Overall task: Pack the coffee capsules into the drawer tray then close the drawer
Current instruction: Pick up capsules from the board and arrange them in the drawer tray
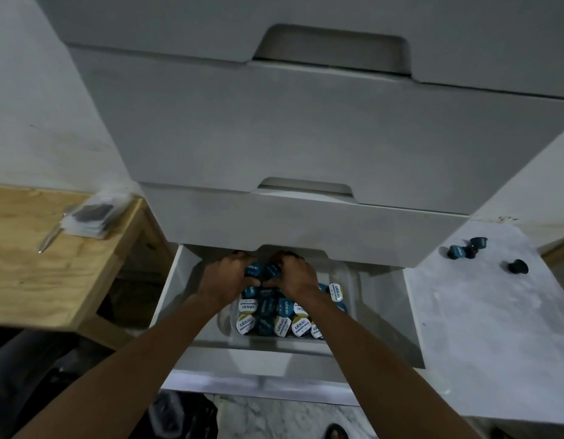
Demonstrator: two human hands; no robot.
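Blue and white capsules fill the tray in my open drawer.
My left hand and right hand each grip a blue capsule at the back.

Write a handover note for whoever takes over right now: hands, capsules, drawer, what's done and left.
Left hand and right hand: both inside the open white bottom drawer, each closed on a blue foil-lidded coffee capsule.
Clear plastic tray in the drawer: largely filled with capsules.
Left: four loose dark capsules lie on the white marble surface to the right. Pack them, then close the drawer.
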